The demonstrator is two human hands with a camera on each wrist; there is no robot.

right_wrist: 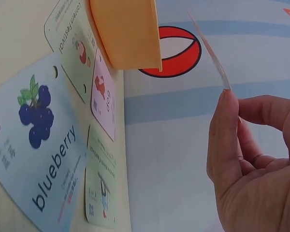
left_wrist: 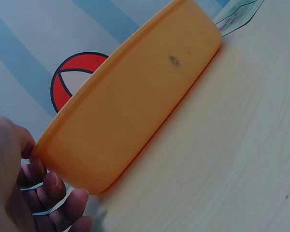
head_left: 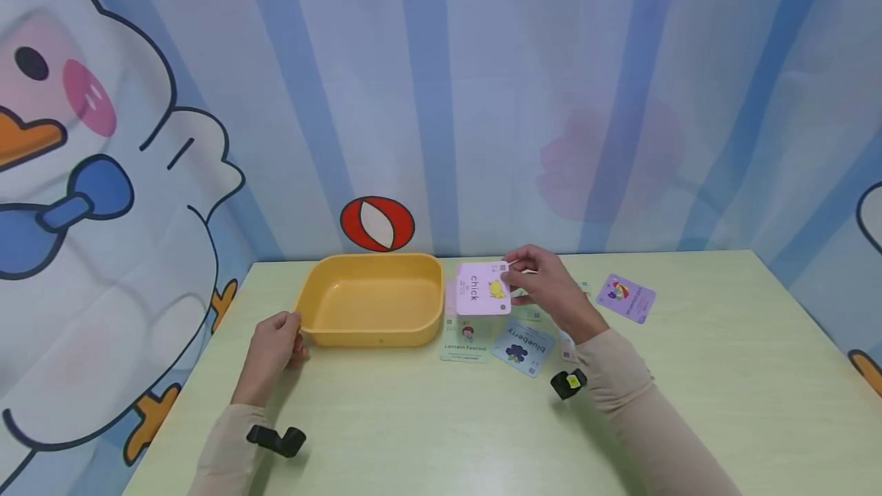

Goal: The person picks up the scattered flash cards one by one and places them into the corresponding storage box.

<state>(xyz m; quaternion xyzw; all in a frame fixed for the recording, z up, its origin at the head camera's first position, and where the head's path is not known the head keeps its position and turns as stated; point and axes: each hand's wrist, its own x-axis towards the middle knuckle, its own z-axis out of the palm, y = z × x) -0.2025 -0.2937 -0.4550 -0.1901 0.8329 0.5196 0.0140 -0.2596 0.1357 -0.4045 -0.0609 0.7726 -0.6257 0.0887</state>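
My right hand (head_left: 551, 289) pinches a pink flash card (head_left: 482, 289) reading "chick" between thumb and fingers. It is held up over the other cards, just right of the basin, and appears almost edge-on in the right wrist view. At the left end of a yellow plastic basin (head_left: 372, 339), my left hand (head_left: 271, 347) grips the rim, with its lower fingers curled by the outer wall. No contents show inside the basin. Below the chick card lie a green "Lantern Festival" card (head_left: 465, 347) and a blue "blueberry" card (right_wrist: 36, 140).
A pink dog card (right_wrist: 103, 94) and another green card (right_wrist: 100, 179) lie near the table's back edge. Farther right is a purple card (head_left: 626, 298). Behind the table (head_left: 427, 427) hangs a printed backdrop (head_left: 482, 98) with a duck and ball.
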